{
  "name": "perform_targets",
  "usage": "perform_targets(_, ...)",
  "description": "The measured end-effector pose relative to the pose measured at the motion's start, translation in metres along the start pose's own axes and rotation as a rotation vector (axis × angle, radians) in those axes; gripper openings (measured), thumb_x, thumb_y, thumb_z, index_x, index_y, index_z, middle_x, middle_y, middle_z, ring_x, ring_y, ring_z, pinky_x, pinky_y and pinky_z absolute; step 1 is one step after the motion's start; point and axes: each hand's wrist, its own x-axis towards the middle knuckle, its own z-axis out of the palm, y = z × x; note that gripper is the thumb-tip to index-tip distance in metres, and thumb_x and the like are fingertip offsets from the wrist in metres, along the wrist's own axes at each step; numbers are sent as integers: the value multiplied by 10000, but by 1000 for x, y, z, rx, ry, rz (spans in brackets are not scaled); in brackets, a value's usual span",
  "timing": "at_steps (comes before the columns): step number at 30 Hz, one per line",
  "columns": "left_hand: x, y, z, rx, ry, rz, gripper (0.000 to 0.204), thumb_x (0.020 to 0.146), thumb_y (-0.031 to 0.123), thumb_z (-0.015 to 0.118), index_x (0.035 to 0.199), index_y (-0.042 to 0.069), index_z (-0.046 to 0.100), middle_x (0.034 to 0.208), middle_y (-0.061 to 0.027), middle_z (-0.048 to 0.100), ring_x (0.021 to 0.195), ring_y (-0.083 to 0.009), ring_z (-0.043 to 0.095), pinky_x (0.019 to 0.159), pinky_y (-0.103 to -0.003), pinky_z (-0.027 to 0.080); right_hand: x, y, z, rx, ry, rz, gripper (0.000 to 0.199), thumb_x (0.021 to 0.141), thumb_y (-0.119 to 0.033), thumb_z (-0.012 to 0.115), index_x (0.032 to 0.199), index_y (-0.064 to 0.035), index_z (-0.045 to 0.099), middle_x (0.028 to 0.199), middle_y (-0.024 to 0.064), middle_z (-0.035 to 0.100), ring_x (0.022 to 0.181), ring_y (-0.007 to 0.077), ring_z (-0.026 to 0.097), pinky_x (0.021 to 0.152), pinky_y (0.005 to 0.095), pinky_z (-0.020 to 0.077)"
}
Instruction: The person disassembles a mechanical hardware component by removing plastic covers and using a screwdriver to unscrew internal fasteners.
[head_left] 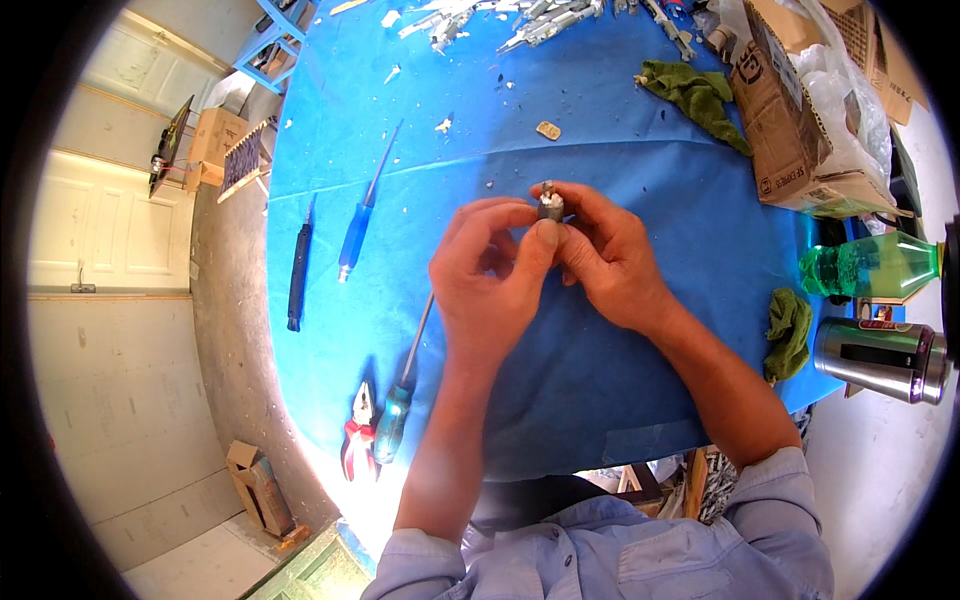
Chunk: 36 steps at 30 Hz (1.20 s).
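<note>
Both my hands meet over the middle of the blue-covered table. Between their fingertips is a small grey metal cylindrical part with whitish bits at its upper end; its exact kind does not show. My left hand pinches it with the thumb in front, fingers curled. My right hand grips it from the other side with thumb and index finger. The lower end of the part is hidden by my thumbs. Just left of my left forearm lies a teal-handled screwdriver, beside red-handled pliers.
Further left are a blue-handled screwdriver and a black-handled tool. Grey metal pieces are heaped at the far edge. On the right are green cloths, a cardboard box, a green bottle and a steel mug.
</note>
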Motion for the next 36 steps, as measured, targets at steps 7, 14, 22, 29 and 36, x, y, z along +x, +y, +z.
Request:
perform_targets(7,-1,1,-1,11,-26,-65,120,918,33,715,1030,-9,706,1022,-48,675,752,-41,587,597,-185,466,2,0,-2,26,27,26,345,1021,-93,526,1356,-14,551,1059,30,657,785,65,617,595,210,492)
perform_targets(14,-2,-3,1,52,-24,-82,129,944,44,699,1066,1,711,1022,-30,677,819,-48,609,647,-181,492,1,1,-2,16,19,32,341,1022,-88,510,1352,-17,558,1061,29,651,797,68,630,595,211,498)
perform_targets(22,-2,-2,2,82,8,-71,119,944,36,701,1061,22,720,894,9,694,759,-27,578,605,-177,458,1,0,-3,9,5,42,341,1022,-85,496,1349,-10,557,1079,39,652,804,72,624,604,211,495)
perform_targets(29,-3,-5,3,-21,28,-94,160,1020,131,619,1080,22,720,851,14,662,671,-10,510,540,-177,385,1,-4,-3,26,14,73,344,1026,-86,482,1360,-25,542,1138,59,656,809,84,629,621,220,499)
perform_targets(36,-3,-8,-1,-11,-26,-114,166,1009,135,639,1092,17,721,884,8,664,689,-10,518,551,-173,408,1,-2,-2,9,8,52,339,1026,-76,475,1351,-19,550,1091,54,656,803,82,629,618,222,499)
